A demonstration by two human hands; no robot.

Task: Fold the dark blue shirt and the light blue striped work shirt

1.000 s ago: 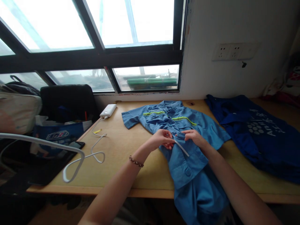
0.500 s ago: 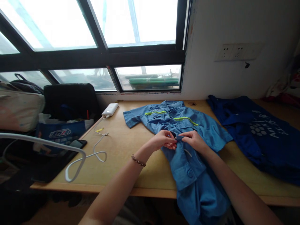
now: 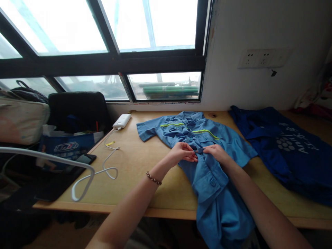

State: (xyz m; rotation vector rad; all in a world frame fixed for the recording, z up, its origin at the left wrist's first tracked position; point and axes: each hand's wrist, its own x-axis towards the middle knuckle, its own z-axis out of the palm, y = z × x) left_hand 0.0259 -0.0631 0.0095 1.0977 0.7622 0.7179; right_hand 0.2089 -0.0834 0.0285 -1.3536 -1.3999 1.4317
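A light-blue short-sleeved work shirt point(image 3: 204, 176) with yellow-green stripes across the chest lies on the table, its collar towards the window. Its lower part, with a buttoned flap, hangs over the front edge. At the middle of the shirt my left hand point(image 3: 183, 152) pinches the cloth with thumb and fingers closed. Just to the right, my right hand point(image 3: 215, 153) grips a fold of the same cloth. The fingertips of both hands are close together, with a short strip of fabric between them. Whether a button is there is too small to tell.
A dark-blue printed garment point(image 3: 280, 148) lies to the right. A white power bank point(image 3: 121, 121) with a looping white cable point(image 3: 105, 169) is on the left of the wooden table point(image 3: 145, 180). Bags point(image 3: 67, 145) and a black chair point(image 3: 80, 107) stand beyond the left edge.
My right hand has shifted slightly right, drawing its fold away from the left hand. The buttoned flap has moved a little right and up. My left hand stays nearly in place.
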